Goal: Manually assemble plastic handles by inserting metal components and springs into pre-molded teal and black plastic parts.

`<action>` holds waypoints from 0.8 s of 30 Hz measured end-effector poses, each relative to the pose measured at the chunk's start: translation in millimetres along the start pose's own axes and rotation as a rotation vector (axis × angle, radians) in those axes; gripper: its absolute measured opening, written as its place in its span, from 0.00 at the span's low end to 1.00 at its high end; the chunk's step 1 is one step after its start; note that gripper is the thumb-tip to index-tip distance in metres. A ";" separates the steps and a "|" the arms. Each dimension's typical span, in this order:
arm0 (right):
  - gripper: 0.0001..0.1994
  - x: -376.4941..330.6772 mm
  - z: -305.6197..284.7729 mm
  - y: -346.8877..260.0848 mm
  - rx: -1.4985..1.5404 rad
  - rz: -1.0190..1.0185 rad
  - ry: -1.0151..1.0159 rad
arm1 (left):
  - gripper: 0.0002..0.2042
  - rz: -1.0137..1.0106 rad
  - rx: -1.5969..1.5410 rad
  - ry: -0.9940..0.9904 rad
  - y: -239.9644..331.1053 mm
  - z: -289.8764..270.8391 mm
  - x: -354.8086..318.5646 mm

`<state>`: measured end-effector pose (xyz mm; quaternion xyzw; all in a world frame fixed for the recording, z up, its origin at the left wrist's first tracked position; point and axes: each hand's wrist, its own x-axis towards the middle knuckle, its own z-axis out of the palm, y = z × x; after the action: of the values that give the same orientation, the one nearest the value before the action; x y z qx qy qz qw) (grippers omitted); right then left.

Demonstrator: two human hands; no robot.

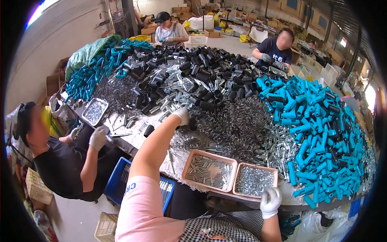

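Note:
My left arm stretches over the heaped table, and my left hand [182,115] in a white glove reaches into the pile. Silvery metal tubes [171,82] and black plastic sleeves [207,105] lie around it; its fingers are hidden. My right hand [270,203], also gloved, is held at the table's front edge with its fingers curled in. Whatever it may hold does not show. Just beyond it sits a pinkish tray [276,180] of small shiny metal parts. Beside that stands a larger tray [183,176] with short metal pins.
Dark metal springs [231,125] form a mound behind the trays. Teal plastic handles [318,137] pile up at the right. A co-worker [68,161] sits close at the left, by a blue crate [121,165]. Two more people [171,30] work across the table.

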<state>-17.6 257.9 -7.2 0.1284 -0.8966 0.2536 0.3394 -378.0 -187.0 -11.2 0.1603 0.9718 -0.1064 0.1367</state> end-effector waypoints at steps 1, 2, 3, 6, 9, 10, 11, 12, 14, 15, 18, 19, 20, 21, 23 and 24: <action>0.05 10.4 12.3 -0.7 0.080 -0.025 -0.009 | 0.17 0.183 0.482 -0.145 -22.5 17.1 -5.1; 0.05 13.3 17.7 2.2 0.066 0.009 -0.005 | 0.15 0.004 0.070 0.078 -12.5 21.9 -1.4; 0.05 13.5 19.2 5.7 0.046 0.047 0.001 | 0.15 -0.099 -0.143 0.173 6.6 12.4 -1.3; 0.04 12.8 22.2 9.3 -0.016 0.086 0.019 | 0.13 -0.222 -0.394 0.284 25.6 -13.5 -17.1; 0.04 11.3 24.2 7.6 -0.025 0.115 0.000 | 0.11 -0.312 -0.298 0.268 30.5 -16.2 -16.4; 0.04 12.6 24.8 5.8 -0.029 0.122 -0.009 | 0.11 -0.361 -0.299 0.305 29.6 -12.6 -14.9; 0.04 13.2 25.5 4.9 -0.043 0.123 -0.014 | 0.10 -0.401 -0.301 0.342 32.8 -11.4 -11.7; 0.04 14.2 28.5 4.1 -0.036 0.117 -0.016 | 0.11 -0.465 -0.309 0.345 26.0 -2.9 -8.4; 0.04 13.6 31.2 5.9 -0.022 0.100 -0.016 | 0.10 -0.541 -0.360 0.363 24.0 2.0 -3.7; 0.05 13.1 30.3 6.8 -0.021 0.083 -0.009 | 0.11 -0.519 -0.314 0.338 28.5 -1.2 -2.5; 0.05 6.9 24.4 11.2 -0.068 0.104 -0.007 | 0.09 -0.472 -0.334 0.345 48.7 -25.8 -8.2; 0.04 10.4 26.9 6.6 -0.060 0.107 -0.002 | 0.10 -0.511 -0.319 0.439 35.9 -20.0 -9.2; 0.03 15.6 29.5 1.9 -0.071 0.104 -0.011 | 0.11 -0.547 -0.303 0.533 20.8 -14.6 -10.7; 0.03 17.7 28.9 -0.1 -0.097 0.114 -0.022 | 0.10 -0.518 -0.311 0.645 15.7 -14.5 -10.0; 0.02 21.0 29.5 -1.7 -0.115 0.120 -0.027 | 0.08 -0.461 -0.319 0.662 0.5 -9.0 -4.2; 0.02 21.5 30.5 -0.5 -0.111 0.120 -0.023 | 0.08 -0.445 -0.348 0.594 -4.6 -6.6 0.4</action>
<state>-49.9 239.7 -12.1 0.0582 -0.9193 0.2217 0.3200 -381.5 -189.5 -4.4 -0.0557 0.9834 0.0834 -0.1513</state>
